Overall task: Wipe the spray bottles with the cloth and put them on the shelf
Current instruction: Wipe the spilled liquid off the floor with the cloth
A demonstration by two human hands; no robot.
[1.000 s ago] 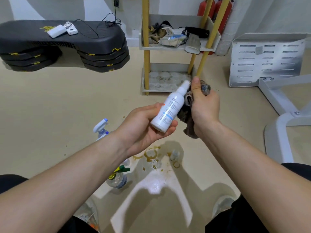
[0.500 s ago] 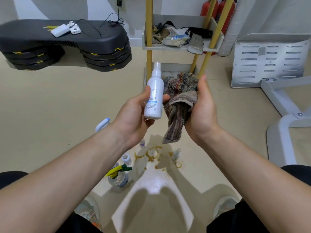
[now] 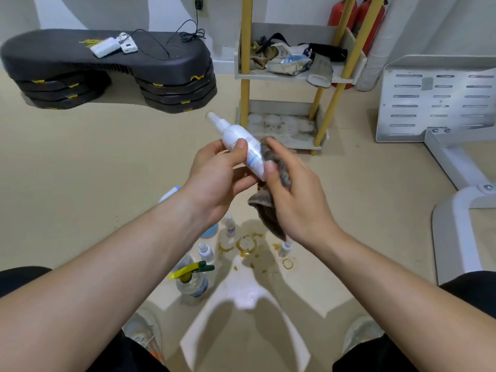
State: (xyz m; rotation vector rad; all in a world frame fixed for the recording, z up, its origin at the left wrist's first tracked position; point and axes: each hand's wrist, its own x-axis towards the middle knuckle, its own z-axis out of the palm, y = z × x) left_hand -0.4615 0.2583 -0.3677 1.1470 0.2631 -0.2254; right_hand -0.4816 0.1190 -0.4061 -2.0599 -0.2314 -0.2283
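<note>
Floor: Beige smooth floor [image 3: 80, 183] fills the view, and a two-tier shelf with yellow posts and pale grey trays [image 3: 281, 104] stands at its far side by the wall.
Bottle: a white plastic spray bottle [image 3: 241, 138] is held in the air just in front of the shelf's stained lower tray, tilted, with its nozzle up toward the left.
Left hand: the left hand [image 3: 217, 178] grips the bottle's middle, thumb on the upper side and fingers curled beneath.
Right hand: the right hand [image 3: 295, 200] holds a striped grey-brown cloth [image 3: 268, 218] round the bottle's lower end. The thumb presses against the bottle and the fingers curl over the cloth, whose loose tail hangs below the palm.
Floor bottles: a clear bottle with a yellow and green trigger [image 3: 192, 280] and small white dropper bottles [image 3: 206, 252] stand well in front of the shelf, under the hands.
Stains: yellow-brown rings [image 3: 245, 244] lie among those bottles.
Upper tray: crumpled bags and dark cloths [image 3: 287, 59] lie in it.
Left of the shelf: stacked black step platforms [image 3: 107, 68] carry white devices and a cable.
Right of the shelf: a white slotted metal panel [image 3: 434, 100] leans upright.
Behind the shelf: red fire extinguishers [image 3: 338, 14] stand by the wall.
</note>
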